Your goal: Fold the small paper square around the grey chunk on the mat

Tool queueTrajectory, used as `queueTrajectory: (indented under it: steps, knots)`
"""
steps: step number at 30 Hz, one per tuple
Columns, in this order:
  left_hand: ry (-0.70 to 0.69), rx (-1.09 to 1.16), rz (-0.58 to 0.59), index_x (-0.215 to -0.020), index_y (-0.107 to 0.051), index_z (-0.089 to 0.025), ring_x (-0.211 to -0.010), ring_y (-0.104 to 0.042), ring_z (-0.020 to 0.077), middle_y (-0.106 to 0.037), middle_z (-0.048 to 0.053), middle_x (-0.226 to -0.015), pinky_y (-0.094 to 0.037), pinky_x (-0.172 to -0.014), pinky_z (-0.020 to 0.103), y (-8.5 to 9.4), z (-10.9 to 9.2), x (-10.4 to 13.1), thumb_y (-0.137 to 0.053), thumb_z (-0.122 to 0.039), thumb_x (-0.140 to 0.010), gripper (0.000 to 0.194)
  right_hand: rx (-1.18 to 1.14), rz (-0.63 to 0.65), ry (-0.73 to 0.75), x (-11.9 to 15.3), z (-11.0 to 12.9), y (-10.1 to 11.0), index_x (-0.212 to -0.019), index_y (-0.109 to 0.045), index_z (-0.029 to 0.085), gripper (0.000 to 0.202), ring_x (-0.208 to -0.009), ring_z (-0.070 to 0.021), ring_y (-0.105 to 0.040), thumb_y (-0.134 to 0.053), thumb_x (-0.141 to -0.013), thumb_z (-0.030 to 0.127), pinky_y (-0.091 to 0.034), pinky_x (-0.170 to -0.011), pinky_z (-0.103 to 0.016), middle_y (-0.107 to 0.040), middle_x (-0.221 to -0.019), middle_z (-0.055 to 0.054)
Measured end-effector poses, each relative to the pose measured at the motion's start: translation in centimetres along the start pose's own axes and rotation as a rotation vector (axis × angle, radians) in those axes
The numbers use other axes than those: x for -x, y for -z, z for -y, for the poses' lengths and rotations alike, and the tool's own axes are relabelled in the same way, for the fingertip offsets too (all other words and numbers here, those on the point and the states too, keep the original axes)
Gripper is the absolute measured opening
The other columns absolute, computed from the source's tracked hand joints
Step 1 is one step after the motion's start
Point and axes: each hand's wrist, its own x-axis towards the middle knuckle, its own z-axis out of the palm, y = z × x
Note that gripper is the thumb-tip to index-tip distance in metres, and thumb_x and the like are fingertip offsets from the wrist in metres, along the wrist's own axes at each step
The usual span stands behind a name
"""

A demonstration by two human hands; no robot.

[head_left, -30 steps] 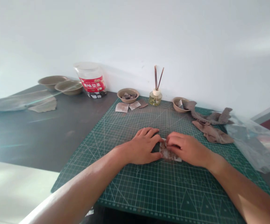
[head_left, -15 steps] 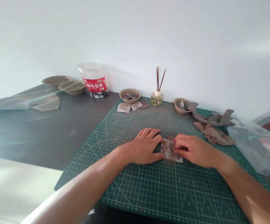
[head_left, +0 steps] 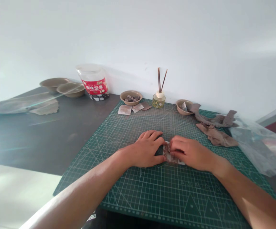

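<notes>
A small pale square sheet (head_left: 172,159) smeared with reddish brown, perhaps sandpaper, lies flat on the green cutting mat (head_left: 133,181). My left hand (head_left: 148,149) rests flat with its fingers apart, thumb and forefinger touching the sheet's left edge. Over the sheet, my right hand (head_left: 189,152) has its fingers closed in a pinch, the tips down near the sheet's surface. Whatever sits between those fingertips is hidden. Part of the sheet is covered by the right hand.
Behind are a bowl of stone-like pieces (head_left: 131,97), pale squares (head_left: 125,110), a reed diffuser (head_left: 158,100) and another bowl (head_left: 183,109). Brown cloths (head_left: 220,138) and a clear plastic bag (head_left: 259,149) lie right. A plastic tub (head_left: 95,86) and bowls (head_left: 71,90) stand left.
My right hand has moved left across the sheet, closer to my left hand. My left hand stays in place on the sheet's edge. The view has shifted slightly.
</notes>
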Motion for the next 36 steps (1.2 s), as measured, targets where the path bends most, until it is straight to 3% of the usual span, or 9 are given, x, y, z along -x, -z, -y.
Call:
queueTrajectory:
  steps: [3, 7, 12, 16, 21, 23, 27, 32, 36]
  knots:
    - [0.003, -0.005, -0.004, -0.132, -0.052, -0.028, -0.147, -0.022, 0.0349, -0.034, 0.009, -0.156, -0.023, -0.117, 0.056, 0.0, 0.0, 0.0, -0.061, -0.051, -0.091, 0.048, 0.066, -0.015, -0.064, 0.1, -0.5, 0.5, -0.083, -0.062, 0.021, 0.014, -0.081, -0.0165, -0.06, -0.057, -0.097, 0.025, -0.045, -0.075, -0.03, -0.062, -0.089, -0.002]
    - [-0.004, 0.003, 0.011, -0.132, -0.052, -0.027, -0.147, -0.022, 0.0344, -0.034, 0.009, -0.156, -0.024, -0.117, 0.055, 0.0, -0.1, -0.1, -0.06, -0.051, -0.092, 0.047, -0.029, 0.087, 0.028, 0.2, -0.2, 0.2, -0.087, -0.063, 0.022, 0.012, -0.083, -0.0151, -0.06, -0.057, -0.097, 0.025, -0.044, -0.074, -0.028, -0.062, -0.092, -0.001]
    - [0.006, -0.014, -0.001, -0.134, -0.051, -0.028, -0.147, -0.023, 0.0341, -0.034, 0.008, -0.156, -0.022, -0.117, 0.055, 0.0, 0.0, -0.1, -0.06, -0.051, -0.092, 0.049, 0.062, -0.07, -0.079, -0.1, -0.6, 0.3, -0.085, -0.063, 0.021, 0.012, -0.083, -0.0167, -0.06, -0.056, -0.096, 0.021, -0.044, -0.076, -0.03, -0.063, -0.093, -0.003]
    - [-0.003, 0.004, 0.012, -0.132, -0.053, -0.027, -0.147, -0.022, 0.0342, -0.035, 0.009, -0.156, -0.023, -0.117, 0.055, 0.1, -0.1, 0.0, -0.06, -0.052, -0.092, 0.047, -0.041, 0.081, -0.001, 0.2, 0.0, 0.2, -0.085, -0.062, 0.022, 0.01, -0.08, -0.0149, -0.06, -0.06, -0.094, 0.024, -0.044, -0.07, -0.027, -0.062, -0.09, 0.0]
    - [0.006, -0.013, -0.001, -0.133, -0.052, -0.028, -0.147, -0.022, 0.0336, -0.035, 0.008, -0.156, -0.024, -0.117, 0.055, 0.0, 0.0, -0.1, -0.06, -0.051, -0.092, 0.048, 0.054, -0.061, -0.098, 0.0, -0.1, 0.2, -0.086, -0.061, 0.021, 0.011, -0.084, -0.0165, -0.06, -0.056, -0.096, 0.021, -0.043, -0.077, -0.03, -0.061, -0.094, -0.002]
    - [0.006, -0.014, -0.001, -0.133, -0.052, -0.028, -0.147, -0.023, 0.0336, -0.034, 0.008, -0.156, -0.024, -0.117, 0.055, 0.0, 0.1, -0.1, -0.06, -0.051, -0.092, 0.048, 0.058, -0.028, -0.122, 0.0, -0.3, 0.4, -0.082, -0.06, 0.021, 0.013, -0.079, -0.0158, -0.059, -0.058, -0.095, 0.021, -0.043, -0.074, -0.029, -0.06, -0.088, -0.001]
    - [0.0, -0.002, 0.017, -0.133, -0.052, -0.028, -0.147, -0.022, 0.0334, -0.033, 0.008, -0.157, -0.024, -0.117, 0.055, 0.0, 0.0, -0.1, -0.06, -0.052, -0.092, 0.048, -0.063, 0.074, -0.007, 0.2, 0.0, 0.4, -0.085, -0.059, 0.022, 0.011, -0.084, -0.0148, -0.06, -0.058, -0.096, 0.023, -0.043, -0.074, -0.027, -0.061, -0.093, 0.0]
    - [0.033, -0.001, 0.016, -0.135, -0.051, -0.028, -0.147, -0.022, 0.0338, -0.033, 0.009, -0.157, -0.023, -0.117, 0.055, 0.1, -0.1, -0.1, -0.06, -0.052, -0.091, 0.05, 0.098, -0.07, -0.138, 0.1, -0.5, 0.3, -0.084, -0.059, 0.021, 0.012, -0.08, -0.0162, -0.059, -0.056, -0.096, 0.021, -0.042, -0.074, -0.03, -0.06, -0.09, -0.001]
    - [0.003, 0.003, 0.014, -0.132, -0.053, -0.027, -0.148, -0.021, 0.0341, -0.034, 0.008, -0.156, -0.024, -0.117, 0.055, 0.0, 0.0, -0.1, -0.061, -0.05, -0.091, 0.048, 0.043, 0.033, -0.035, 0.3, 0.4, -0.3, -0.087, -0.06, 0.022, 0.012, -0.078, -0.0143, -0.06, -0.055, -0.098, 0.025, -0.042, -0.069, -0.027, -0.061, -0.093, -0.001]
